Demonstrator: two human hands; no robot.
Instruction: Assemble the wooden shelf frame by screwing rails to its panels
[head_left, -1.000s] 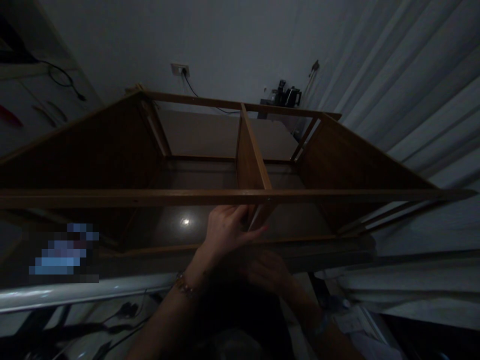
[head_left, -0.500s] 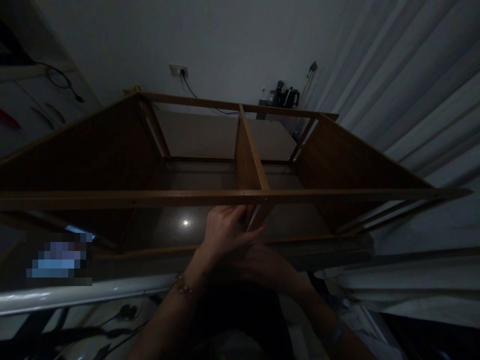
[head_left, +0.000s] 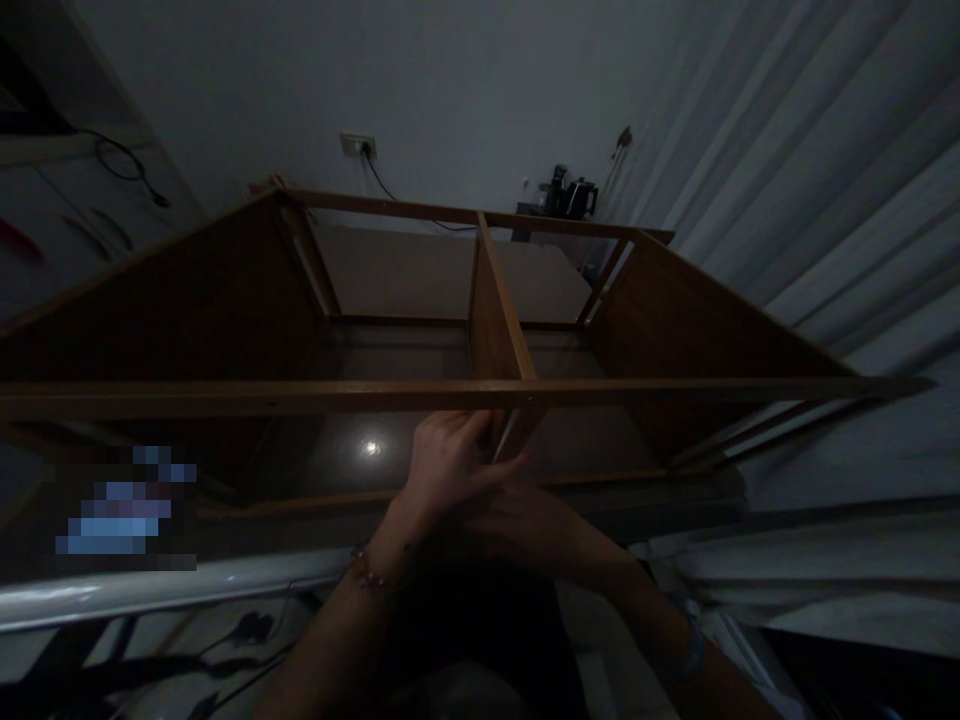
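A wooden cabinet frame with open top and front stands before me, its long front rail [head_left: 360,396] running across the view. An upright wooden divider [head_left: 501,290] splits it into two bays. Just under the front rail, my left hand [head_left: 448,455] grips the divider's front edge, fingers on its left face and thumb stretched across the front. My right hand [head_left: 525,530] lies just below and behind the left one, close against it. Its fingers are hidden in shadow, and I cannot make out what they touch.
Side panels [head_left: 675,310] close the cabinet's ends. A white curtain [head_left: 840,200] hangs at the right. On the back wall is a power socket [head_left: 358,145] with a plugged-in cord; a dark kettle [head_left: 580,198] stands nearby. A white metal tube [head_left: 187,590] crosses the lower left, with cables below.
The right forearm has shifted slightly outward to the right. My left hand keeps its grip on the divider, and the cabinet looks unmoved.
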